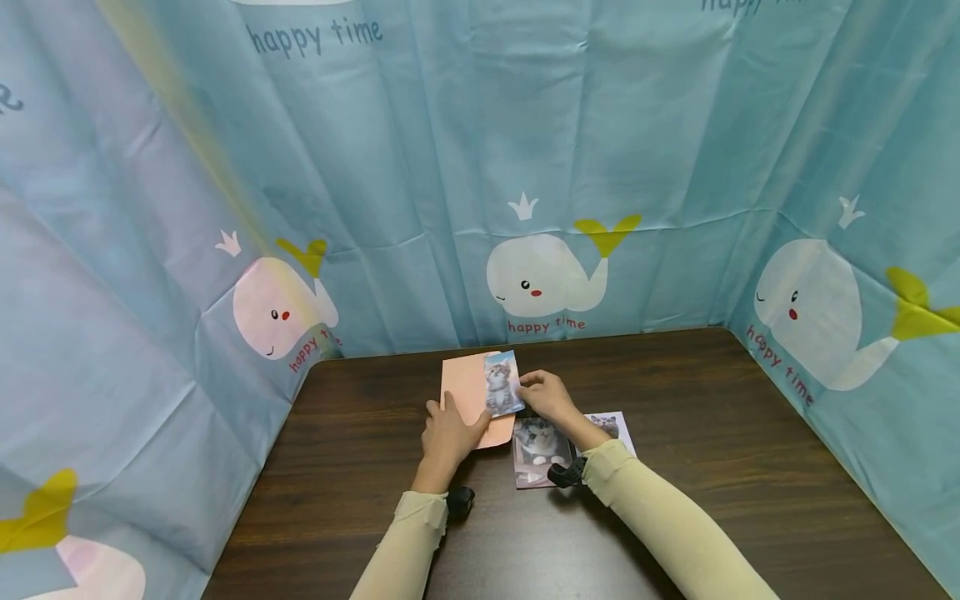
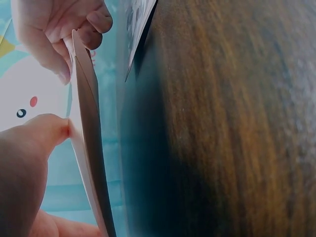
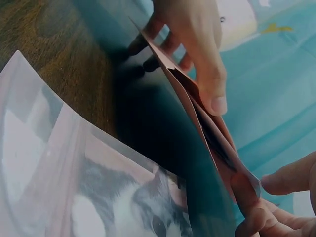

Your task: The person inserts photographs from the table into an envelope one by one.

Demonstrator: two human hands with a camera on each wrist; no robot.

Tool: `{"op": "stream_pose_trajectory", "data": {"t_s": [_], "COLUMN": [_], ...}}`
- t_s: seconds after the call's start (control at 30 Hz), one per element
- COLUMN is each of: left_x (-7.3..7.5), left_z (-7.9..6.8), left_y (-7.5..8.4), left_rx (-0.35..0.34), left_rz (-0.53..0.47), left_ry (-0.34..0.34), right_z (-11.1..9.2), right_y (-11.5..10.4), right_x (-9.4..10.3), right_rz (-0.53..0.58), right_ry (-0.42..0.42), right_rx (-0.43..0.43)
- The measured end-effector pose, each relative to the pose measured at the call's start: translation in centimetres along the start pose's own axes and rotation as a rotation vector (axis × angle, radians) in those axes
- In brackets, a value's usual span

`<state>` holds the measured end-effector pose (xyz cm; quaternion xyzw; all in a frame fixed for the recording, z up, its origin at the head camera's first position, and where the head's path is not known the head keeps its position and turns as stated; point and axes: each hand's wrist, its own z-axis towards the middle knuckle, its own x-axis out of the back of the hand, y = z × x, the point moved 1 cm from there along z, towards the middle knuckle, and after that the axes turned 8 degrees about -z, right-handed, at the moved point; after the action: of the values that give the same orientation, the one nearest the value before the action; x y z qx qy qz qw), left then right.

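My left hand (image 1: pixel 448 435) holds a peach paper envelope (image 1: pixel 461 383) near its lower edge, thumb on the front face. In the right wrist view that hand's other fingers reach behind the envelope (image 3: pixel 182 94), whose side gapes with something dark between its layers. A card with a kitten picture (image 1: pixel 500 383) on a blue ground overlaps the envelope's right side. My right hand (image 1: pixel 551 398) pinches the right edge of this kitten card between thumb and fingers. The left wrist view shows the envelope (image 2: pixel 85 133) edge-on, raised off the table.
A grey-and-white cat card (image 1: pixel 540 450) lies on the dark wooden table (image 1: pixel 360 467) below the right hand. Another cat card (image 1: pixel 611 423) lies to its right, partly under the right forearm. A blue curtain (image 1: pixel 420 167) with printed whales hangs behind the table and at its sides.
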<state>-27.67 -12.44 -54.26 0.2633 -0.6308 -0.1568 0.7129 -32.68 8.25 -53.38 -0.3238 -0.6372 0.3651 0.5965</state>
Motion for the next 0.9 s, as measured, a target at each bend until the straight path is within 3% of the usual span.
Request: {"op": "stream_pose_trajectory", "data": {"t_s": [0.6,0.9], "left_x": [-0.2,-0.2], "left_z": [0.0,0.0], "left_y": [0.0,0.0], "left_rx": [0.007,0.004], "left_rz": [-0.018,-0.016], "left_ry": [-0.002,0.012], "right_z": [0.6,0.5], "right_y": [-0.8,-1.7], "right_x": [-2.0,-3.0], "right_rz": [-0.112,-0.280], "right_ry": [0.037,0.093], "right_rx": [0.073,0.075]}}
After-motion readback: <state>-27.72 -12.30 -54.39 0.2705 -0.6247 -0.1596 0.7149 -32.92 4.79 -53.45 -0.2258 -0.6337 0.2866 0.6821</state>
